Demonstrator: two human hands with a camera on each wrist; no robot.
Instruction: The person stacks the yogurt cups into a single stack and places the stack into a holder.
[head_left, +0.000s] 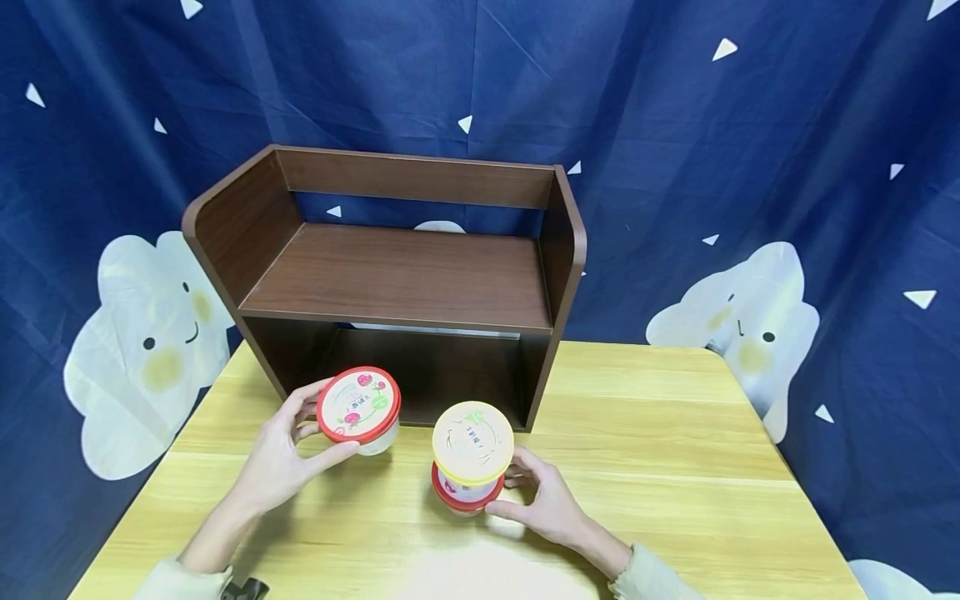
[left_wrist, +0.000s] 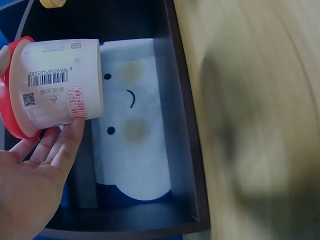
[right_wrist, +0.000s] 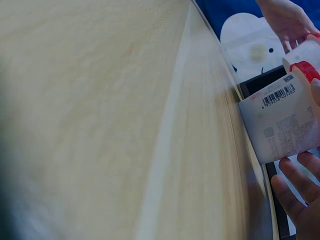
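In the head view my left hand grips a paper tub with a red lid, fingers and thumb at its rim, tilted in front of the shelf's lower compartment. The left wrist view shows this tub's white side with a barcode. A yellow-lidded tub sits on top of a second red-lidded tub, to the right. My right hand holds that lower tub by its side, thumb in front. Whether the lower tub touches the table cannot be told.
A dark brown two-tier shelf stands at the back left of the light wooden table. Behind it hangs a blue curtain with clouds and white triangles. A small yellow item shows at the left wrist view's top edge.
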